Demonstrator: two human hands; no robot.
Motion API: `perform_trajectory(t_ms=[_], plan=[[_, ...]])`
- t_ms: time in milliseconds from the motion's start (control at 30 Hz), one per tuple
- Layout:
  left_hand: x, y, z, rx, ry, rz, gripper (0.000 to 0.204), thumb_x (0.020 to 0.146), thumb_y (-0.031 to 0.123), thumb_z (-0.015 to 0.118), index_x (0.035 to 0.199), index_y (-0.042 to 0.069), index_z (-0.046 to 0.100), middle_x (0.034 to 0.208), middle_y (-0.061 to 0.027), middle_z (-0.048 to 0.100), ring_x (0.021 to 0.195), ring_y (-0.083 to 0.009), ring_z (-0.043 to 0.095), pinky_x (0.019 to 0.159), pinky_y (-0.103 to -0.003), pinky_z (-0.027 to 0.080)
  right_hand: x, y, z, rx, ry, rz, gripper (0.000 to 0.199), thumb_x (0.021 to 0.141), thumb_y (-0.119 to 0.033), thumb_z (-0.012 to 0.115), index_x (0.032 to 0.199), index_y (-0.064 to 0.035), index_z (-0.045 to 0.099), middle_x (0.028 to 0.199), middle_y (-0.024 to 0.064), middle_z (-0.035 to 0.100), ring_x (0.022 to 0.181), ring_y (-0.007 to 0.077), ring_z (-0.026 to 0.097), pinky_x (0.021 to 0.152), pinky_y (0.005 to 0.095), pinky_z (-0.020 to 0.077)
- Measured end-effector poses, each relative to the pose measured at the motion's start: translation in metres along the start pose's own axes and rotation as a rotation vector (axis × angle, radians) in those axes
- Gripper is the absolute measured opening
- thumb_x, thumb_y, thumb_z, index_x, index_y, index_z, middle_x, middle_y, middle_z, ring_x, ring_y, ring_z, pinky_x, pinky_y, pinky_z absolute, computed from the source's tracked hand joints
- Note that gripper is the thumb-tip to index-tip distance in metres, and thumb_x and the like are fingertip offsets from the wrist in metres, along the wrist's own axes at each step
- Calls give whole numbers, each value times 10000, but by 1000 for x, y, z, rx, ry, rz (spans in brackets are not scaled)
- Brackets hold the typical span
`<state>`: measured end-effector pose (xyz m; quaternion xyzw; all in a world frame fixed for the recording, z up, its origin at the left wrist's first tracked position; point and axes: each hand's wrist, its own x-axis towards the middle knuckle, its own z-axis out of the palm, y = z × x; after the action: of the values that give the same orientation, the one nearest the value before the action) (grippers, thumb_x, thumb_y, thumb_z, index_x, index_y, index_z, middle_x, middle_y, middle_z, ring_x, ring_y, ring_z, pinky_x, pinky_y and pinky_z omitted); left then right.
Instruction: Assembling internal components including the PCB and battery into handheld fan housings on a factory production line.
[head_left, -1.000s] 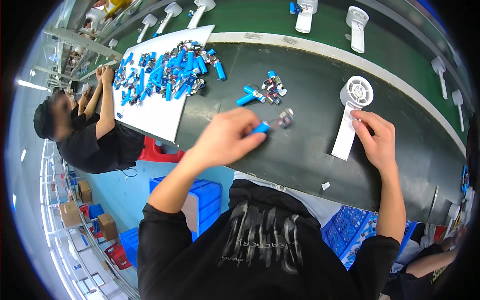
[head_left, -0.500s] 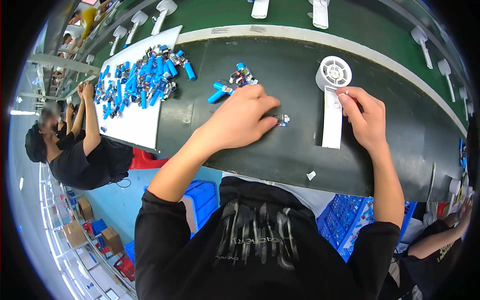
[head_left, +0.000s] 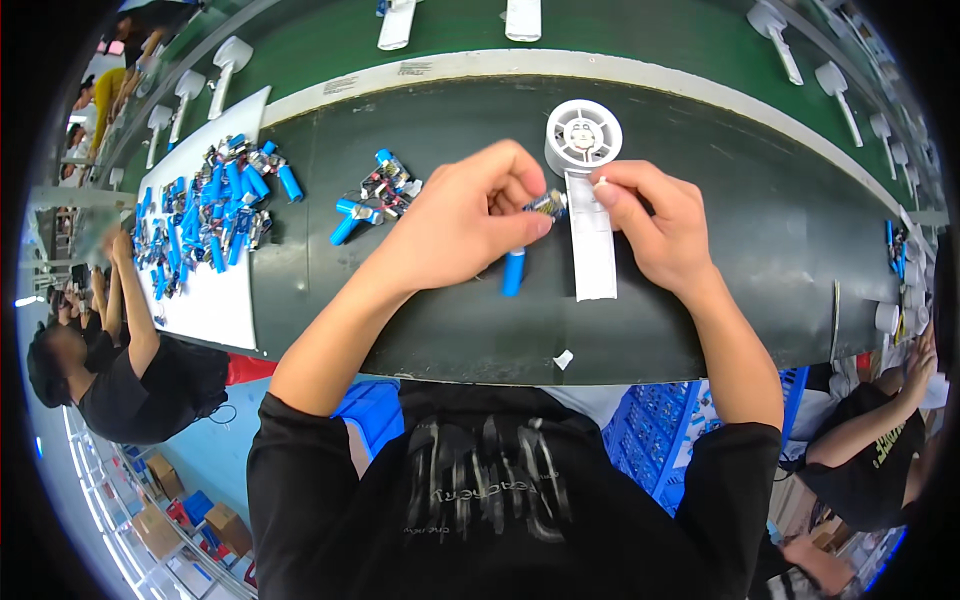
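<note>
White plastic forms the hand fan with a round, spoked head and a long, shallow handle point(head_left: 591, 240), lying on the dark, smooth-topped table point(head_left: 450, 335) with its head toward the far edge and its handle pointing at the near one. From where I stand, the person's left hand point(head_left: 455, 220) pinches a small blue-and-silver circuit board point(head_left: 545, 206) between thumb and fingers, just beside the handle's upper left side. Their right hand point(head_left: 660, 225) has thumb and forefinger pressed together on a tiny white nub point(head_left: 600, 184) at the handle's upper right; what it belongs to I can't tell.

Under the left hand is a bright blue cylindrical battery cell point(head_left: 513, 272), resting or hanging, I can't say which. The fan looks light and stiff, likely to slide if nudged, best held by the handle's long sides. The board seems fragile: rim only, no tugging at wires.

A torn white scrap point(head_left: 563, 360) sits by the near edge. The broadest stretch of tabletop runs from the right hand toward the table's right end.
</note>
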<state>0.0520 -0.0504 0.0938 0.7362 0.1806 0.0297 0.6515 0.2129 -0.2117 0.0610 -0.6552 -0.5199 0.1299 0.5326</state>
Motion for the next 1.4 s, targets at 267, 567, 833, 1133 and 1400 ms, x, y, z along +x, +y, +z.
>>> perform_trajectory(t_ms=[267, 567, 833, 1133, 1400], plan=[[-2, -13, 11, -146, 167, 157, 230, 824, 8, 698, 1032, 9, 599, 852, -5, 655, 740, -87, 572, 707, -238, 483, 3, -11, 0, -37, -164, 30, 115, 861, -75, 675, 951, -9, 701, 853, 109, 711, 690, 169, 666, 620, 276, 510], [-13, -11, 15, 125, 152, 84, 293, 816, -28, 679, 1082, -27, 556, 982, -63, 617, 920, -105, 576, 827, -257, 463, 1, -13, 5, -118, -216, 26, 127, 824, -56, 694, 943, -14, 705, 820, 130, 703, 664, 220, 675, 595, 295, 510], [-10, -28, 23, 154, 259, 277, 282, 772, 72, 734, 1022, 37, 608, 865, -82, 676, 750, -163, 652, 664, -289, 515, 4, -7, 1, -127, -225, -109, 161, 806, -37, 690, 964, -7, 689, 786, 132, 688, 639, 261, 659, 574, 320, 502], [-12, -17, 23, 16, 255, 60, 168, 820, 95, 729, 960, 20, 673, 796, -42, 672, 614, -47, 578, 555, -227, 464, 6, -7, -3, -222, -201, -222, 197, 753, -62, 727, 944, -26, 693, 682, 93, 616, 560, 236, 582, 508, 336, 443], [-9, -10, 6, -423, 36, -85, 363, 938, 69, 513, 1285, -35, 542, 867, -83, 614, 776, -135, 589, 735, -285, 483, 6, -10, -9, -211, -227, -119, 233, 730, -29, 736, 960, -47, 708, 630, 53, 502, 509, 171, 481, 475, 299, 369]])
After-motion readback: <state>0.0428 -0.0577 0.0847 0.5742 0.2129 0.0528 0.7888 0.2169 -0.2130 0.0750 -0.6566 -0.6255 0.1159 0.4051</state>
